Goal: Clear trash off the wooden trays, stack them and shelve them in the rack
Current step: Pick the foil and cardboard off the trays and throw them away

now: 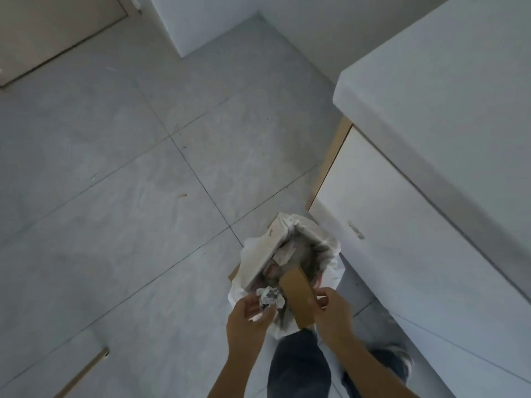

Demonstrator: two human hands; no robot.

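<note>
Standing over the bin: a person looks down from above, both hands low in the frame, lower centre, above a lined bin.
Left hand (249,317): lower centre, slightly left; fingers curled loosely around a crumpled paper ball (270,300), which sits at the fingertips, not deep in the palm.
Paper ball: directly over the near edge of the bin's mouth, touching the left fingers and just beside the tray's left edge.
Bin (287,268): centre-bottom of the frame, lined with a white bag (253,259) folded over its rim; other trash lies inside, too blurred to name.
Wooden tray (297,297): right of the ball, tilted steeply, its long axis running from the right hand up and away into the bin's mouth, far end lowest.
Right hand (330,314): lower centre-right, pinching the tray's near end, thumb on top and fingers behind.
Key relation: the bin opening lies straight below and ahead of the ball, so the left hand is the nearer one for the drop; opening the fingers should be enough.
Risk: the ball sits near the bin's front rim and could fall short onto the floor (143,196).
Counter (431,96): right side of the frame, above a white cabinet door (388,211); no rack in view.
</note>
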